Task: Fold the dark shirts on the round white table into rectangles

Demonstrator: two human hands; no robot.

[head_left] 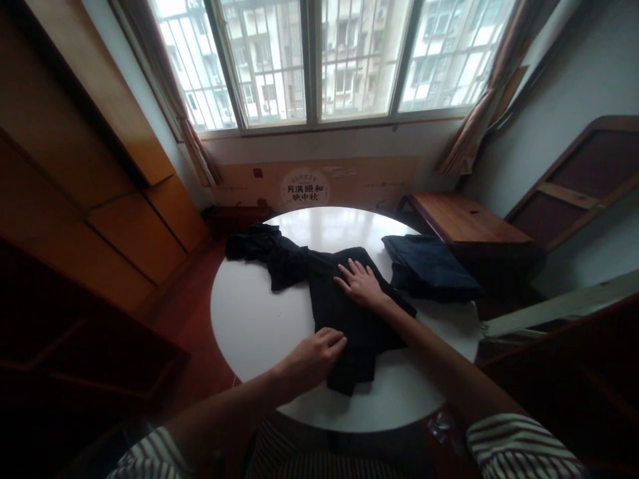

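A black garment (339,303) lies across the white round table, its middle spread fairly flat. Its far left end is bunched into loose folds; whether that is one piece or a second one I cannot tell. My right hand (360,285) rests palm down on the upper part of the cloth with fingers spread. Nearer to me, my left hand (317,352) has its fingers curled together at the garment's left edge, pinching the fabric. Right of my right hand sits a folded dark blue garment (429,266), apart from both hands.
The white round table (259,332) stands before a barred window (309,60). A low wooden table (464,216) is behind it at the right, wooden cabinets (134,246) at the left. A pale wooden bar (559,306) reaches toward the table's right edge.
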